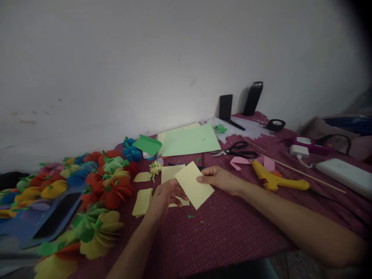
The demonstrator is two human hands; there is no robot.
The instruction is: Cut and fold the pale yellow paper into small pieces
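Note:
In the head view, my right hand (217, 179) pinches a pale yellow paper piece (194, 188) at its right side, thumb on top. The piece is held tilted above the table. My left hand (169, 193) is at the paper's left edge, its fingers loosely bent and apart; whether a fingertip touches the edge I cannot tell. Under and behind it lies another pale yellow sheet (170, 171), partly covered. Left of that hand rest a small stack of yellow paper (142, 202), rounded yellow cut pieces (142, 177) and a curly bunch of yellow paper strips (155, 168).
Colourful paper pumpkins (116, 192) crowd the left side, around a dark phone (58, 215). Black scissors (236, 149), a yellow glue gun (276, 181) and a thin stick (305, 173) lie at right. Pale green sheets (190, 140) lie against the wall, with a black bottle (253, 99) farther right.

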